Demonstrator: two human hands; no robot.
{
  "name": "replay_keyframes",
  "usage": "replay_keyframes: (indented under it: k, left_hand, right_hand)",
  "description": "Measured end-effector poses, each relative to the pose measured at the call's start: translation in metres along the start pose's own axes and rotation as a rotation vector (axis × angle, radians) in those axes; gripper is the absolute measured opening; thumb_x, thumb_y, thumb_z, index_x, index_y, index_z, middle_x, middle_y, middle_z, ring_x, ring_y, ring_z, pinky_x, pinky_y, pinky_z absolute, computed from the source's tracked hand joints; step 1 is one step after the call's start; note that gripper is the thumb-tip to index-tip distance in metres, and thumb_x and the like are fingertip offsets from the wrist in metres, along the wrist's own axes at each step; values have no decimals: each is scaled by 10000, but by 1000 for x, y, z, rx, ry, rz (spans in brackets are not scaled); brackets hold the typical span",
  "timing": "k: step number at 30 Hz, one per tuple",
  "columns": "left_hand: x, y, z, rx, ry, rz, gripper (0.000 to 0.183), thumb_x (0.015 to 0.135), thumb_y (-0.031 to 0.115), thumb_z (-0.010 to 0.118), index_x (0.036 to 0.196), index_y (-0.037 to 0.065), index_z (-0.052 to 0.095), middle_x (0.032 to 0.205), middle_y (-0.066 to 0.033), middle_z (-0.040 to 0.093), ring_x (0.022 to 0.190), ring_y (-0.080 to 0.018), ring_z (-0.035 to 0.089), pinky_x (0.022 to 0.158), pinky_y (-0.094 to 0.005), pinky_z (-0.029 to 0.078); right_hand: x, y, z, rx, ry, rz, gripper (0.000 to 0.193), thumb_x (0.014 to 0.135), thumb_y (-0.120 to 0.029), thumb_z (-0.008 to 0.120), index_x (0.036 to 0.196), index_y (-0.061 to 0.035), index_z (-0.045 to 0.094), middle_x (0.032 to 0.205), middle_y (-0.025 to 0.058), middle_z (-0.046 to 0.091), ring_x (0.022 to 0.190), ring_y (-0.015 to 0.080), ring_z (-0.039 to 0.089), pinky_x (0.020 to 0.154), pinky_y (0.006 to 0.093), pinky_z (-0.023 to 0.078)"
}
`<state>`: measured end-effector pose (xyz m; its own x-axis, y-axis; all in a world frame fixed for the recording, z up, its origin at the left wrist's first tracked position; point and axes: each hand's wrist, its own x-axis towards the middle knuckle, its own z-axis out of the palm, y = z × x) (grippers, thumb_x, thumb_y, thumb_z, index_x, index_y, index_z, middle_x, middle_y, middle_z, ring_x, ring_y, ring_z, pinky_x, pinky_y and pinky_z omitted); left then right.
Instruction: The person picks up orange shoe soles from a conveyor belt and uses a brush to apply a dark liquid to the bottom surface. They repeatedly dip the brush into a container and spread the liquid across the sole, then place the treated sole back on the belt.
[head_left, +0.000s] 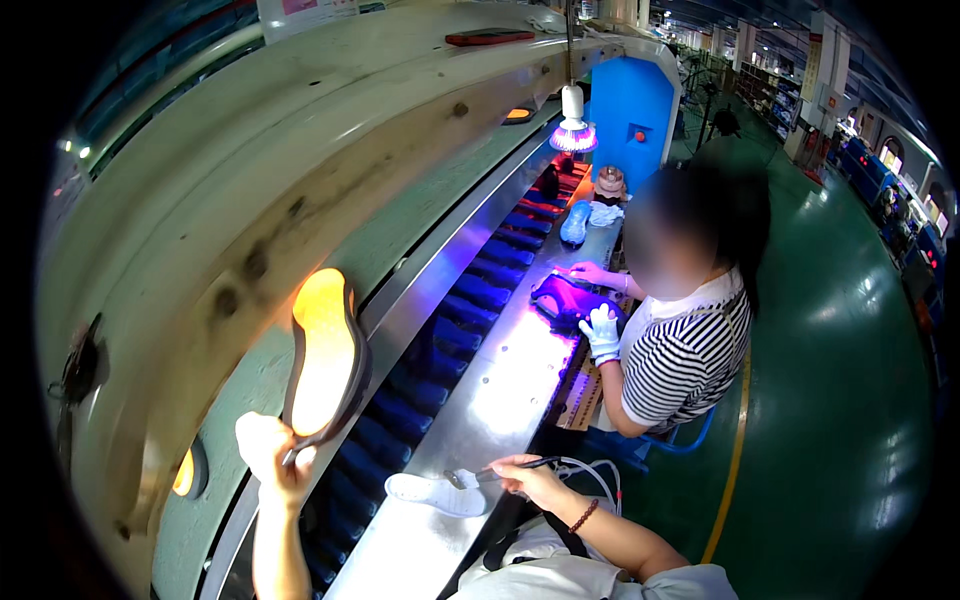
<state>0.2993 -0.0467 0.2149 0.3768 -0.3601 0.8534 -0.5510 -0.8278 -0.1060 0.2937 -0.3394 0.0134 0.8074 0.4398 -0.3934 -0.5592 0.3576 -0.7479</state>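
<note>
My left hand (268, 455) is closed on the near end of a shoe sole (322, 365), which has a dark rim and a glowing yellow-orange face. The sole is tilted up over the green conveyor belt (240, 395). To the right, my right hand (535, 485) grips a brush (468, 479) by its dark handle. The brush's pale head is over a white sole-shaped piece (430, 494) lying on the metal ledge (495, 385); whether it touches the piece I cannot tell.
Another sole (188, 472) lies on the belt at lower left. Dark rollers (425, 365) run between belt and ledge. Ahead right, a seated co-worker (685, 330) handles a dark shoe piece (570, 300) under a hanging purple lamp (573, 135). A blue cabinet (630, 115) stands beyond.
</note>
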Motion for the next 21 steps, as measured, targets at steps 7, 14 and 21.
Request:
replay_keyframes:
  k: [7,14,21]
  left_hand:
    - [-70,63,-9,-565,874,-931,259,825,211,486,990,14,447,1013,-81,447,1002,-190,416,914,-329,301]
    - [-98,61,-58,-1792,430,-1550,457,654,-85,443,1107,-118,390,1013,-246,538,949,-360,553,883,-485,443]
    - [-198,146,-80,-1807,260,-1542,466,606,-41,513,1067,-108,505,1067,-244,552,954,-316,578,864,-393,455]
  right_hand:
    - [-41,52,43,37,-71,83,169,809,-147,597,932,-33,611,784,9,602,630,62,529,571,166,412]
    - [-81,64,34,62,-35,14,130,831,-118,559,924,-43,611,876,42,622,664,79,553,585,180,442]
    - [-69,64,21,57,-7,-22,191,782,-44,612,965,-4,575,874,77,619,717,120,586,662,220,482]
